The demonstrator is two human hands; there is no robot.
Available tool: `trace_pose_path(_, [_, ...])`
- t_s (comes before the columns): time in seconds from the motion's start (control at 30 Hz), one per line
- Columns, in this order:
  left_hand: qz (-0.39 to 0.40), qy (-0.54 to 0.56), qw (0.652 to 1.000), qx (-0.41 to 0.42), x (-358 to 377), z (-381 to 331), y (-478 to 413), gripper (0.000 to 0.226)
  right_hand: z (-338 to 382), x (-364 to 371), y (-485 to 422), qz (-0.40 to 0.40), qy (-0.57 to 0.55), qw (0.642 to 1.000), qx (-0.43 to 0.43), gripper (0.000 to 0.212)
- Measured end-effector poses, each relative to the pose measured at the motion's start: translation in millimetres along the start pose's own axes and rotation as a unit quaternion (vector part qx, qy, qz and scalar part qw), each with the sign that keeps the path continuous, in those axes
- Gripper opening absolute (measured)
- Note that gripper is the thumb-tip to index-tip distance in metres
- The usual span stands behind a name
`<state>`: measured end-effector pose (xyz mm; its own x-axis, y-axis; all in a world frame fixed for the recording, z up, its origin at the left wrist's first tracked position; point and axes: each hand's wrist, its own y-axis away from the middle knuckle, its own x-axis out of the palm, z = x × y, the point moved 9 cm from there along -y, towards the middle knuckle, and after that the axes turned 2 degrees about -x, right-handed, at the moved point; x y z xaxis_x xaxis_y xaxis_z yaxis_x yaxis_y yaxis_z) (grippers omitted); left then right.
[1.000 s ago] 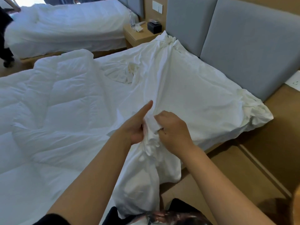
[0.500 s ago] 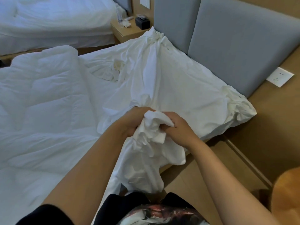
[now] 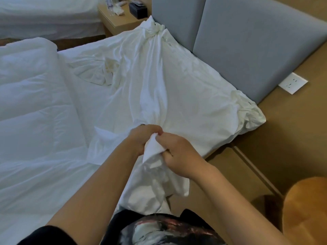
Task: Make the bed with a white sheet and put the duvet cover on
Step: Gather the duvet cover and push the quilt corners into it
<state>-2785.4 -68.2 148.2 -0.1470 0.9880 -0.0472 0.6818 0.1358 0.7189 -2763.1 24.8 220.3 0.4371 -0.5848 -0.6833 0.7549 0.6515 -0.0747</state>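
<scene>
Both hands meet over the near edge of the bed (image 3: pixel 93 106), clamped on a gathered bunch of the white sheet (image 3: pixel 177 92). The left hand (image 3: pixel 142 138) has its fingers curled tight round the fabric from the left. The right hand (image 3: pixel 178 154) has its fingers folded in against the same bunch, thumb and forefinger pinching a small white peak that stands up between the two hands. Below the grip, the loose end of the sheet hangs down over the side of the bed in front of the person's dark printed shirt. Beyond the hands, the sheet runs in long creases up to the grey padded headboard (image 3: pixel 256 43), with one bunched corner at the head of the bed and another at the right-hand corner. A quilted white duvet (image 3: pixel 31 103) lies heaped on the left part of the bed, just beside the sheet. Behind the bed stands a wooden nightstand (image 3: pixel 120 23) with a black box (image 3: pixel 138 9) on it, and a second bed (image 3: pixel 46 16) in white lies further left. A white wall socket (image 3: pixel 292 83) sits on the wooden panel right of the headboard.
</scene>
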Motion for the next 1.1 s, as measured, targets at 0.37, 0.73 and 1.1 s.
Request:
trace_pose_path(0.37, [0.063, 0.090, 0.994, 0.021, -13.6, -60.9, -33.5, 0.083, -105.4, -41.0, -62.2, -0.084, -0.043, 0.979, 0.183, 0.022])
trace_pose_path(0.73, [0.058, 0.159, 0.984, 0.049, 14.9, -62.2, -78.6, 0.027, -71.6, -74.9, -83.0, -0.151, 0.055, 0.984, 0.076, 0.025])
trace_pose_path(1.1, [0.074, -0.123, 0.989, 0.024, 49.8, -71.6, -104.8, 0.027, -143.4, -108.2, -76.2, -0.059, -0.059, 0.984, 0.157, 0.033])
